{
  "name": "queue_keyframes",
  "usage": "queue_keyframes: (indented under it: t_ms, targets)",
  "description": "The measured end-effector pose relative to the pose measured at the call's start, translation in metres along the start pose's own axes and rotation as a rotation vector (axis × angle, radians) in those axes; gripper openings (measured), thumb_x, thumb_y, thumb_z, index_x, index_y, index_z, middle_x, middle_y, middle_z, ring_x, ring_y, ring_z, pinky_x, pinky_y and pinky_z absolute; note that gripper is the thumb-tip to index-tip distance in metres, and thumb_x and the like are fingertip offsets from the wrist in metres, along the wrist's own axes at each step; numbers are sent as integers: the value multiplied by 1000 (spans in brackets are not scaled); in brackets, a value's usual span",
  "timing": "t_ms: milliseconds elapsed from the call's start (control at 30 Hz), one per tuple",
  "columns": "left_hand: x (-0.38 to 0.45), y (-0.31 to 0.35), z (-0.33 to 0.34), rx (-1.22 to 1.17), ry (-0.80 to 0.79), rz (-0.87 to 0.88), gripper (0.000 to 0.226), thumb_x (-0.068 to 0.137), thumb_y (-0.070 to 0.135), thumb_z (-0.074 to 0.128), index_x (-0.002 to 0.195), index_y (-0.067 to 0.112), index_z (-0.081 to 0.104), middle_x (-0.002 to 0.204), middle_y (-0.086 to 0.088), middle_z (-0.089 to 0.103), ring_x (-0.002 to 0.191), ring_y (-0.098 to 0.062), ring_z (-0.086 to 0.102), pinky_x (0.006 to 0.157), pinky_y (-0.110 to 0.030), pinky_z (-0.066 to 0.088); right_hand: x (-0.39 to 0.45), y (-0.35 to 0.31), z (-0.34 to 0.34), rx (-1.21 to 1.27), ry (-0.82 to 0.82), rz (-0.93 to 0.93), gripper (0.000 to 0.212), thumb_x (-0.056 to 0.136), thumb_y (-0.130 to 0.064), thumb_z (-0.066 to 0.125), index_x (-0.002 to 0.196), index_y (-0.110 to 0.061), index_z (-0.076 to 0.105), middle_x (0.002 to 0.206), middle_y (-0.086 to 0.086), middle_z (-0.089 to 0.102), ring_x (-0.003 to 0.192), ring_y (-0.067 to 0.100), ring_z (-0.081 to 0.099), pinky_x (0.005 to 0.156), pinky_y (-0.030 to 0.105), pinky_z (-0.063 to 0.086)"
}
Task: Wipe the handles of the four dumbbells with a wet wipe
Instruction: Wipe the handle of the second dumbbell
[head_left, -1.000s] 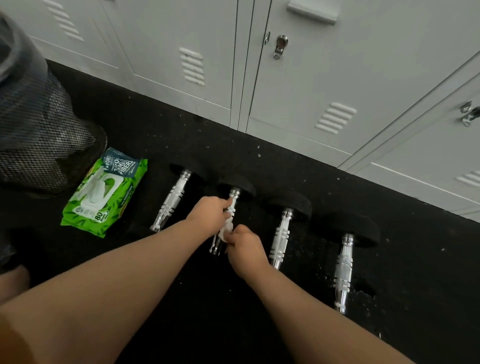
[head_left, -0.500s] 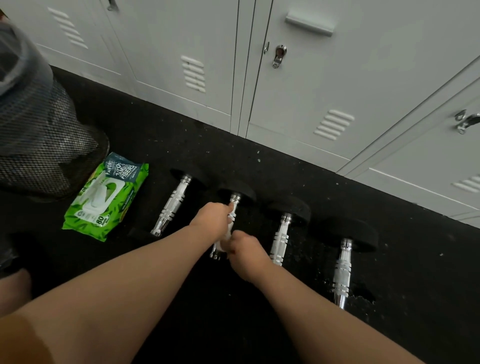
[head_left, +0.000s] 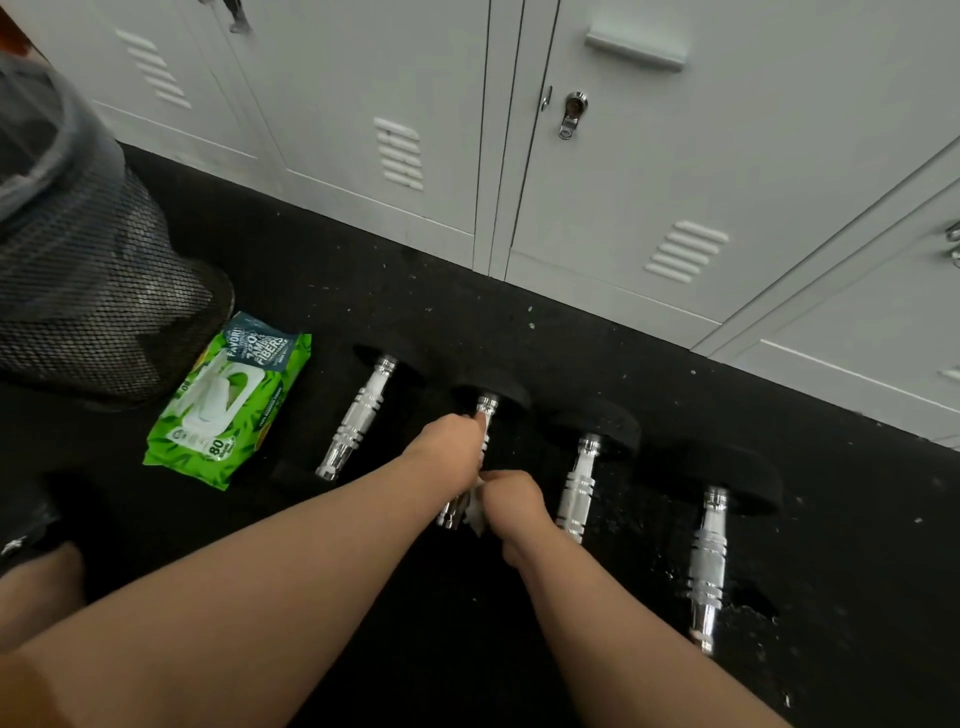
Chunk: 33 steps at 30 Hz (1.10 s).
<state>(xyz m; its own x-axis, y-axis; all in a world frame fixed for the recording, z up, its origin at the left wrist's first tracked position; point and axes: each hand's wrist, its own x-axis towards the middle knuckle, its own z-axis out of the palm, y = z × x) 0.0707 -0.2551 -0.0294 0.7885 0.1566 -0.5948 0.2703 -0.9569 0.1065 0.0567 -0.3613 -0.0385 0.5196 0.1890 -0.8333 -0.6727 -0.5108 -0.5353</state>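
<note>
Several dumbbells with chrome handles and black heads lie side by side on the black floor. My left hand (head_left: 451, 441) grips the upper part of the second dumbbell's handle (head_left: 487, 406). My right hand (head_left: 511, 501) holds a crumpled white wet wipe (head_left: 475, 512) against the lower part of that same handle. The first dumbbell (head_left: 358, 415) lies to the left. The third dumbbell (head_left: 579, 488) and the fourth dumbbell (head_left: 707, 556) lie to the right, untouched.
A green pack of wet wipes (head_left: 223, 402) lies left of the dumbbells. A black mesh bin (head_left: 88, 291) stands at the far left. Grey lockers (head_left: 623, 208) line the back. My knee (head_left: 36, 587) shows at the lower left.
My right hand with the wipe has slid down the second handle toward its near end. My left hand keeps its grip near the far end.
</note>
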Motion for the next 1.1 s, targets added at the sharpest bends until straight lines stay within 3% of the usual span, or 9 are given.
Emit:
queue_keyframes:
  t_ms: [67,267,400,467,600,733,900,1000,1100]
  targets:
    - [-2,-2,-1,-31,17,-22,60,91,13,51,146,14,26,120,-13,55,105,-30,59,75,-34,48,10,-2,7,46,2,55,23,75,5,45,60,-5,60,57,13,56,41,17,48,42,20,36]
    - [-4,0,7,-31,48,1,64,91,13,51,148,11,21,136,-11,46,119,-29,51,89,-35,46,9,-5,4,299,-182,149,30,89,2,41,67,-8,59,48,2,57,42,13,50,45,23,43]
    - [-2,-6,8,-47,58,-5,65,92,14,50,149,12,18,139,-11,44,121,-28,50,91,-35,46,-1,-2,-12,245,-283,94,34,80,15,35,77,0,65,72,12,64,65,22,60,61,28,50]
    - [-3,-7,9,-47,65,-9,64,93,13,48,149,13,18,139,-10,44,119,-29,51,90,-35,46,-2,-2,-15,226,-292,84,36,79,17,33,76,0,64,69,11,65,64,21,62,61,28,50]
    - [-4,-2,11,-38,65,-4,66,91,15,50,149,12,18,137,-10,45,118,-28,51,88,-35,46,6,-6,-5,265,-241,97,34,86,8,36,63,-4,59,56,8,57,42,14,55,47,25,44]
    - [-6,-2,11,-35,71,-7,64,94,16,48,149,12,17,140,-10,42,121,-28,48,91,-36,45,13,-5,2,316,-262,134,32,89,3,36,71,-5,62,60,6,61,55,18,57,53,28,47]
    - [-7,-3,11,-71,65,31,63,95,19,49,149,11,17,139,-10,42,120,-28,47,91,-37,44,13,1,-6,335,-148,141,32,84,8,36,70,-6,61,58,9,55,49,17,48,52,28,44]
    - [-7,-1,10,-73,76,36,63,94,18,48,148,11,18,139,-11,42,118,-30,48,89,-38,45,31,-14,-19,426,142,8,30,81,14,43,75,-2,68,57,10,56,47,17,49,43,19,42]
    - [-7,-2,13,-112,71,60,65,92,17,48,149,14,17,143,-11,39,119,-31,48,90,-38,45,38,-32,-10,454,240,-159,16,83,2,58,80,-4,72,64,11,64,59,20,58,53,24,46]
